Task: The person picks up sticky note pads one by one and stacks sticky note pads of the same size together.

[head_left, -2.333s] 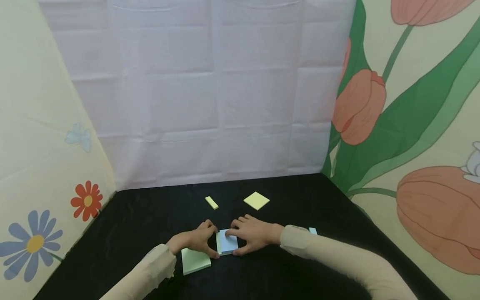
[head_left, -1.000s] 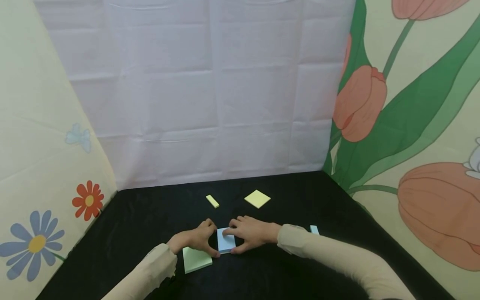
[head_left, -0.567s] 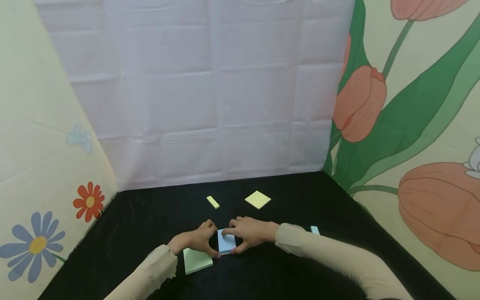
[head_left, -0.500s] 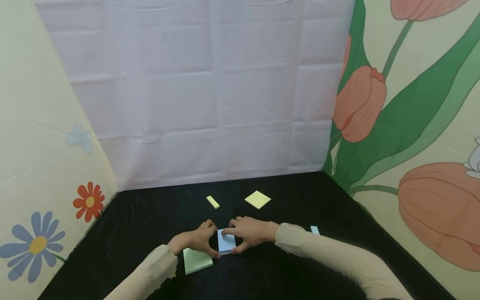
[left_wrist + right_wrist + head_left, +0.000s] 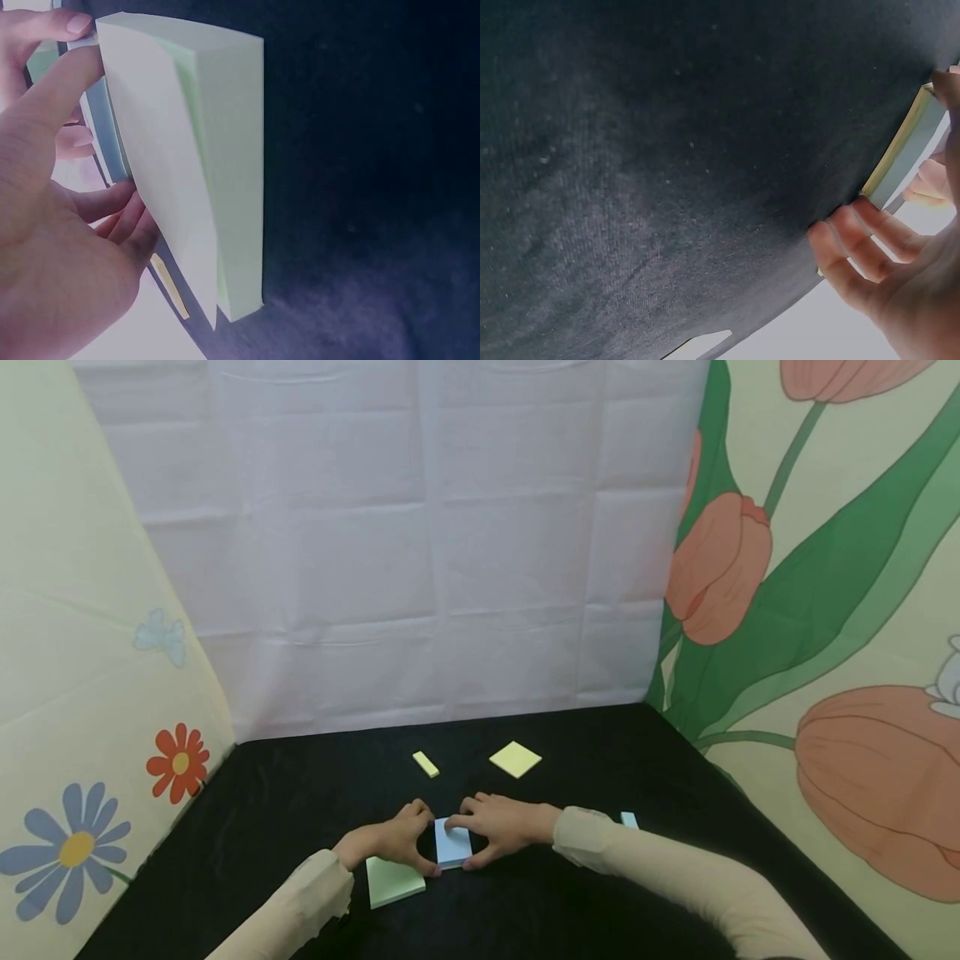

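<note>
A blue sticky note pad (image 5: 453, 853) lies on a pale yellowish pad (image 5: 895, 146), forming a small stack at the table's middle. With the thumb at the near corner and fingertips at the far one, my left hand (image 5: 397, 839) holds the stack's left side. From the right, my right hand (image 5: 506, 824) grips the same stack, its thumb at the near edge and a finger bent over the blue top. Just below the left hand lies a larger green sticky note pad (image 5: 394, 883); its top sheet lifts at one edge in the left wrist view.
Behind the hands lie a narrow yellow pad (image 5: 426, 764) and a square yellow pad (image 5: 515, 760) turned cornerwise. A narrow blue pad (image 5: 628, 820) shows past the right sleeve. Black cloth (image 5: 322, 777) covers the table, which ends at a white curtain (image 5: 435, 568).
The blue pad has shifted left over the lower pad, whose pale strip at the left is now covered. Both hands have stayed at the stack, nearly still over the last second.
</note>
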{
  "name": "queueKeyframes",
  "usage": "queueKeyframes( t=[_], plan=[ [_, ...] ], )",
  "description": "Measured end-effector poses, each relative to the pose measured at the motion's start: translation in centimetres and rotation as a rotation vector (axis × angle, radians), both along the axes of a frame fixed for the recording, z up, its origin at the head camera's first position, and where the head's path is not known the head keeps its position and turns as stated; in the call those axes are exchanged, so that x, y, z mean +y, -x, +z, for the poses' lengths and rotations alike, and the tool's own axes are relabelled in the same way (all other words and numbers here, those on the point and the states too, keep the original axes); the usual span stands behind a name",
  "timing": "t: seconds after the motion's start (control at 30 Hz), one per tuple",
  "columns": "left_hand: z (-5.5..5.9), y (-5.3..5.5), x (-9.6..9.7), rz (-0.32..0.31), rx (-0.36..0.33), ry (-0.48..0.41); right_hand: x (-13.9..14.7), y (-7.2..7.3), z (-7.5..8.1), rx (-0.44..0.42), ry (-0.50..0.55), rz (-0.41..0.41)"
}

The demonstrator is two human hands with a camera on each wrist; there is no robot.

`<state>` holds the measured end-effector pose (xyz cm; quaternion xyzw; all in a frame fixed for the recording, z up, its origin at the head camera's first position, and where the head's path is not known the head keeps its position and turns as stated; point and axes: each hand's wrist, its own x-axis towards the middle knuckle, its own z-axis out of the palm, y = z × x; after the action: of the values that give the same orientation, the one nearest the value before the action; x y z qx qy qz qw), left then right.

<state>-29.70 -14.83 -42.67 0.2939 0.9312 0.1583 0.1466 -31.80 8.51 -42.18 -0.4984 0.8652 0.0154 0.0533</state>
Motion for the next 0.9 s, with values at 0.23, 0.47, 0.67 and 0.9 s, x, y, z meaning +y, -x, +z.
queueKeyframes(
  t=[0.23,0.47,0.67,0.9],
  plan=[
    [0.2,-0.2,0.0,-0.013,0.000,-0.004,0.3,-0.1,0.1,-0.031,0.014,-0.017],
    [-0.3,0.2,-0.2,-0.027,-0.006,-0.010,0.7,0.0,-0.2,-0.041,0.034,-0.014],
    [-0.2,0.5,-0.3,-0.037,-0.023,-0.014,1.1,-0.2,-0.1,-0.043,0.039,-0.018],
    [0.3,1.0,-0.3,-0.017,-0.067,-0.006,1.8,-0.4,0.1,-0.035,0.031,-0.011]
  ],
)
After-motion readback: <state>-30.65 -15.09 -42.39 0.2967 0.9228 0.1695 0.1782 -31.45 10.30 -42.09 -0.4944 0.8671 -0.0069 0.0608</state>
